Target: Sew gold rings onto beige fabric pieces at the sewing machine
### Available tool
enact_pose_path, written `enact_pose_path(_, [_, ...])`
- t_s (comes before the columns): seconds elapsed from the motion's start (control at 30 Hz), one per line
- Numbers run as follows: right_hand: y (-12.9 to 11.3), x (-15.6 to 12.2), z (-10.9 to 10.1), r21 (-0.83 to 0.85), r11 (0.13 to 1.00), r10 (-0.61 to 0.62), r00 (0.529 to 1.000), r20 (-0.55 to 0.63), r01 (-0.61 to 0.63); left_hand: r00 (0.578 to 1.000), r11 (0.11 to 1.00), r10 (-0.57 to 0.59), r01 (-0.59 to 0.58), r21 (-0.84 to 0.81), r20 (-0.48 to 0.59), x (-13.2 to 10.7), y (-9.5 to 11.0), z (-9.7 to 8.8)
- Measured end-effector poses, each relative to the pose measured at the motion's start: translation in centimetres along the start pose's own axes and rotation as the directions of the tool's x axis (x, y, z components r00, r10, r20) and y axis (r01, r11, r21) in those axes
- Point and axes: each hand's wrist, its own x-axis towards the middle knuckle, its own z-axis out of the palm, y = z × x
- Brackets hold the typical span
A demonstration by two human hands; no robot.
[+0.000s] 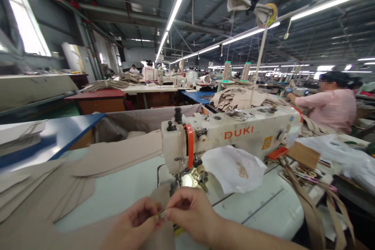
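Both hands, left hand and right hand, pinch a thin thread under the needle; limp, light, grip near the tip.

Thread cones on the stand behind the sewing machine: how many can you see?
2. One thread cone stands on the left of the stand and the other thread cone just right of it, both behind the sewing machine. Others may be hidden further back.

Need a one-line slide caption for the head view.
Both hands, left and right, pinch something thin together before a DUKI sewing machine on a table strewn with beige fabric.
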Motion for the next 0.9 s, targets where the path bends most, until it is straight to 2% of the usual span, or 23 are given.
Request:
enact_pose_path(0.07, [0.1,-0.2,0.1,-0.015,1.0,-0.017,1.0,-0.023,0.017,0.997,0.992,-0.074,0.07,-0.106,-0.034,-0.7,1.5,0.4])
enact_pose_path(0.13, [0.3,-0.3,0.0,-0.06,0.997,-0.051,0.998,-0.044,0.048,0.993,0.976,-0.118,0.11,-0.188,-0.032,-1.1,2.0,0.6])
enact_pose_path(0.27, [0.4,-0.5,-0.2,-0.158,0.98,-0.131,0.991,-0.031,0.125,0.993,0.944,-0.113,0.115,-0.309,0.025,-1.4,1.0,0.7])
enact_pose_path(0.4, [0.2,-0.7,-0.4,-0.19,0.965,-0.184,0.983,0.008,0.182,1.0,0.974,-0.011,0.006,-0.227,-0.019,-1.7,-0.2,0.7])
enact_pose_path(0.53, [0.2,-0.8,-0.5,-0.068,0.992,-0.101,0.994,0.031,0.102,0.993,0.989,0.096,-0.104,-0.11,-0.074,-2.0,-0.4,0.8])
enact_pose_path(0.6, [0.3,-0.8,-0.6,0.026,0.998,-0.061,0.997,0.056,0.06,0.988,0.988,0.133,-0.138,-0.067,-0.085,-2.2,-0.2,0.8])
enact_pose_path(0.67, [0.4,-0.8,-0.8,0.045,0.998,-0.048,0.996,0.069,0.045,0.985,0.988,0.148,-0.152,-0.039,-0.091,-2.3,-0.1,0.8])
enact_pose_path(0.9, [0.4,-1.0,-1.5,-0.207,0.973,-0.085,0.991,0.099,0.104,0.987,0.99,0.139,-0.14,-0.001,-0.08,-2.3,-0.1,0.9])
